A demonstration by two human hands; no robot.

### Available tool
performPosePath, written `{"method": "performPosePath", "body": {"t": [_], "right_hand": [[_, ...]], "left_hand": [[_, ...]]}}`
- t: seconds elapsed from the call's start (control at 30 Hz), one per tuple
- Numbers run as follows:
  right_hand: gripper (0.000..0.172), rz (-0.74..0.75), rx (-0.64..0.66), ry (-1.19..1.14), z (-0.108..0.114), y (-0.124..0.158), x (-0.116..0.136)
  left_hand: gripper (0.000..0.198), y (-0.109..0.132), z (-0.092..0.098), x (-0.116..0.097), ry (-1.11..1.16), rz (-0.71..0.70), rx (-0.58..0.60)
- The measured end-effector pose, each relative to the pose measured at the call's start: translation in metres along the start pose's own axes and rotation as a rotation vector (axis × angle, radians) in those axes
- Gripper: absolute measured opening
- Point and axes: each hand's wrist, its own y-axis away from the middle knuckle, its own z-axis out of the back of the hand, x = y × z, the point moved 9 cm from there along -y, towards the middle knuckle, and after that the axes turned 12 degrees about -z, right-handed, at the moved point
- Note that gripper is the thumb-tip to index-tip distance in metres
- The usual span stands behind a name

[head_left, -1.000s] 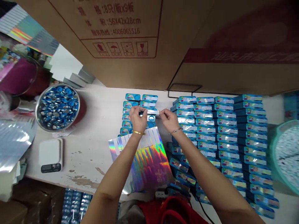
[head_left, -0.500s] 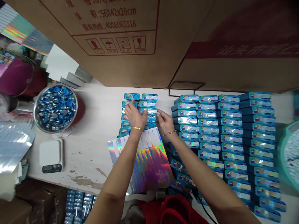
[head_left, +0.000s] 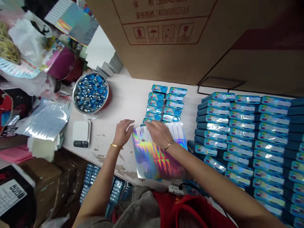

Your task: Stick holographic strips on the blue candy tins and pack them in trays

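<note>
While right hand touches holographic sheet | grip: cannot tell | left hand: loosely spread beside sheet's corner

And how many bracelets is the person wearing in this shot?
2: a gold-coloured bracelet at the wrist of the left hand, and a thin bracelet at the wrist of the right hand, over the shiny sheet.

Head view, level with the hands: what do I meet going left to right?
Silvery sheets → white scale → left hand → right hand → rows of blue cases.
</note>
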Motion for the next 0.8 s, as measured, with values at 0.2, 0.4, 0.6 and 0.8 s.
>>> {"method": "performPosePath", "body": {"t": [0.2,0.4,0.6,0.8], "right_hand": [[0.04,-0.036,0.138,0.128,-0.053,-0.003,0.016],[0.042,-0.056,0.133,0.142,-0.053,-0.002,0.012],[0.043,-0.054,0.123,0.116,-0.055,-0.002,0.013],[0.043,-0.134,0.041,-0.332,-0.038,-0.002,0.001]], "left_hand": [[0.024,0.016,-0.029,0.001,-0.157,-0.042,0.12],[0.025,0.028,-0.035,-0.004,-0.176,-0.076,0.036],[0.013,0.067,-0.006,-0.041,-0.134,-0.133,-0.052],[0.01,0.092,0.064,-0.063,0.199,0.183,-0.464]]}}
